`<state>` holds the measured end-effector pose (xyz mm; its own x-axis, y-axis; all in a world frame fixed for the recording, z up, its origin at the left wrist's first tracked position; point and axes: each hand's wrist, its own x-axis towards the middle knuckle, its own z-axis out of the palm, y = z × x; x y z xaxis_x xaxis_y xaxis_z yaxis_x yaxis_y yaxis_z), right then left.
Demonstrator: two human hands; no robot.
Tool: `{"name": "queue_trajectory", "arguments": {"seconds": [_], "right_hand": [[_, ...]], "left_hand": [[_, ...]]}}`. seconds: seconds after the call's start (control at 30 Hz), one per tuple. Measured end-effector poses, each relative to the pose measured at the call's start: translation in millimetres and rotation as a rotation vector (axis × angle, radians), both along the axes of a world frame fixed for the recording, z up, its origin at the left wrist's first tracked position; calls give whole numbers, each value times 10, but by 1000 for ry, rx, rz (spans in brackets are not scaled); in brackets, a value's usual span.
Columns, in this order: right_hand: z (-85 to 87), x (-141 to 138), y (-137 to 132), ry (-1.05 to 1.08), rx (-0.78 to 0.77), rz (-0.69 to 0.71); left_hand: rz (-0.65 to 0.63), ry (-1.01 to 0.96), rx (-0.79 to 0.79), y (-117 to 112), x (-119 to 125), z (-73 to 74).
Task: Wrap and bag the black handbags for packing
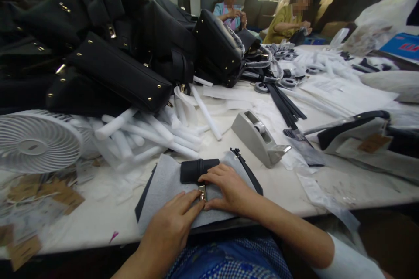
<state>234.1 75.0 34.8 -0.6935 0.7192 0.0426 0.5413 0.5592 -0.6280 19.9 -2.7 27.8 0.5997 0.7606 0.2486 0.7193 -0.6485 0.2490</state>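
Note:
At the table's front edge lies a bag covered by a grey sheet, its dark edges showing at the sides. A black strap flap rests on the sheet, with a gold metal clasp below it. My left hand pinches the clasp from the left with its thumb and fingertips. My right hand is on the right side, its fingers on the flap's lower edge and its thumb by the clasp. Fingers cover part of the clasp.
A tape dispenser stands behind the bag. Black handbags are piled at the back left, above white foam rolls. A white fan and brown tags lie left. Another bag lies right. Two people work across the table.

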Motion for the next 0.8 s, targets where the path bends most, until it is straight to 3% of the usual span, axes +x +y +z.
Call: {"name": "queue_trajectory", "arguments": {"seconds": [0.33, 0.53, 0.8], "right_hand": [[76, -95, -94, -20, 19, -57], [218, -291, -151, -226, 78, -158], [341, -467, -160, -571, 105, -128]], "left_hand": [[31, -89, -55, -18, 16, 20], [65, -98, -117, -29, 9, 15], [69, -187, -157, -12, 8, -37]]}}
